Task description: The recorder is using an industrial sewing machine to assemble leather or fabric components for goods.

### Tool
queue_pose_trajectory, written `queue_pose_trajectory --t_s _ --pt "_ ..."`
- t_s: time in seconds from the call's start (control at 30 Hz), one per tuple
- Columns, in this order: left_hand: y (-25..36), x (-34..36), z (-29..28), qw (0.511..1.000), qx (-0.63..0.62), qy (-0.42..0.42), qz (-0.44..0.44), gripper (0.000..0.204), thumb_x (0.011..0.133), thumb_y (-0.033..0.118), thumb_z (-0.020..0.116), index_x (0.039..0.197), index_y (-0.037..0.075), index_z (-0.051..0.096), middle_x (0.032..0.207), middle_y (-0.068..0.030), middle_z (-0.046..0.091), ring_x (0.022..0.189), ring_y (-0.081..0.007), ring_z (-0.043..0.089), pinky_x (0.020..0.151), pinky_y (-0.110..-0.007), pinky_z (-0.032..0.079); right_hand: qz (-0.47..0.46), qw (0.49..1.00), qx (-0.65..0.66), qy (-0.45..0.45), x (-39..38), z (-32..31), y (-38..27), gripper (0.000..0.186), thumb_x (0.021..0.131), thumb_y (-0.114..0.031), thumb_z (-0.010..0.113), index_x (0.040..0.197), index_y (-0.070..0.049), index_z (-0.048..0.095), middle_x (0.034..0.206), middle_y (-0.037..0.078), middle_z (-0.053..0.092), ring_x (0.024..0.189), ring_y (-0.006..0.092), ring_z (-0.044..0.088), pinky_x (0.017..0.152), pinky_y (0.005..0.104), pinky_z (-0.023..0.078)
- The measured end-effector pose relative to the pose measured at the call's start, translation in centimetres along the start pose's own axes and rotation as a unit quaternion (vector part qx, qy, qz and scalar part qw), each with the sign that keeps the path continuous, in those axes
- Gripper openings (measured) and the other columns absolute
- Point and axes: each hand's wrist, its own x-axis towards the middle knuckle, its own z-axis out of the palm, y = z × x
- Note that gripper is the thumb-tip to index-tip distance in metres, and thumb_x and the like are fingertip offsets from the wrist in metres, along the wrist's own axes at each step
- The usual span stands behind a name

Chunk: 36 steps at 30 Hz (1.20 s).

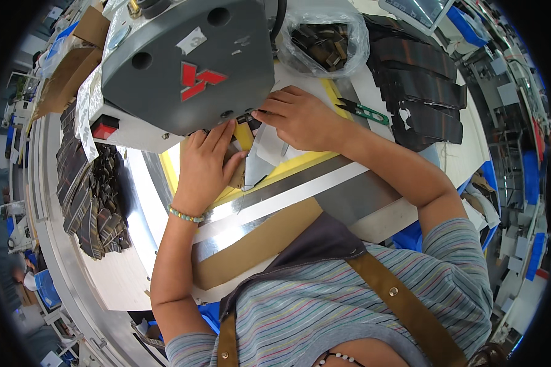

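Note:
Beneath the large grey head of a sewing machine (159,79), both my hands work close together. My left hand (203,160), with a beaded bracelet at its wrist, lies with fingers stretched forward and thumb apart, by a brown piece (237,176) on the work surface. My right hand (309,119) reaches in from the right, its fingers closed together and their tips at a small dark piece under the head's lower edge. What those tips hold is too small to make out. A yellow strip (244,137) lies between the hands. The machine head hides the stitching point.
Green-handled thread snips (366,112) lie right of my right hand. Behind them stands a clear plastic bag (355,37) of dark and brown pieces. Overlapping dark striped pieces (419,79) cover the right side; another pile (95,196) lies left. A tan strip (257,244) lies along the near edge.

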Motion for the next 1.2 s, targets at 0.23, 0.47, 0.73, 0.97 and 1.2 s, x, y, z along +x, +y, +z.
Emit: queue_pose_trajectory --t_s 0.23,0.47,0.73,0.97,1.2 --pt "2.2 -1.1 -4.6 0.997 0.012 -0.042 0.057 0.042 0.089 0.018 0.083 0.124 -0.004 0.074 0.129 -0.0166 0.075 0.120 -0.0366 0.070 0.103 -0.046 0.057 0.007 1.000 0.007 0.008 -0.2 0.5 0.3 0.047 0.079 -0.006 0.075 0.126 -0.004 0.076 0.128 0.008 0.070 0.120 0.0290 0.067 0.107 0.0436 0.054" --pt "13.4 -4.7 -10.4 0.668 -0.687 -0.114 0.263 0.026 0.104 0.010 0.070 0.126 -0.004 0.072 0.121 -0.0192 0.077 0.111 -0.0383 0.074 0.088 -0.047 0.062 -0.002 1.000 -0.010 -0.002 -0.1 0.1 0.0 0.043 0.085 -0.012 0.074 0.127 -0.004 0.077 0.132 0.008 0.070 0.122 0.0267 0.066 0.107 0.0410 0.053" --pt "17.4 -6.7 -10.0 0.606 -0.724 -0.120 0.306 0.043 0.107 0.017 0.060 0.145 -0.002 0.066 0.148 -0.0183 0.066 0.123 -0.0359 0.063 0.110 -0.046 0.053 0.000 0.999 -0.051 -0.004 -0.8 0.9 0.8 0.047 0.087 -0.011 0.074 0.134 -0.009 0.074 0.136 0.007 0.069 0.123 0.0271 0.065 0.108 0.0423 0.053" --pt "13.8 -7.1 -8.9 0.571 -0.747 -0.214 0.264 0.027 0.111 0.007 0.056 0.130 -0.004 0.073 0.129 -0.0238 0.073 0.115 -0.0384 0.073 0.094 -0.048 0.060 -0.002 1.000 0.002 -0.023 -0.6 0.5 0.2 0.046 0.086 -0.010 0.070 0.130 0.001 0.074 0.137 0.017 0.069 0.125 0.0363 0.064 0.109 0.0458 0.051" --pt "10.5 -9.6 -2.9 0.926 -0.345 -0.119 0.094 0.045 0.097 0.003 0.066 0.141 0.003 0.069 0.153 -0.0119 0.064 0.139 -0.0372 0.060 0.114 -0.048 0.052 -0.007 1.000 0.024 0.005 -0.4 1.0 -0.2 0.044 0.087 -0.011 0.069 0.129 0.002 0.074 0.134 0.018 0.069 0.122 0.0368 0.065 0.108 0.0462 0.052"
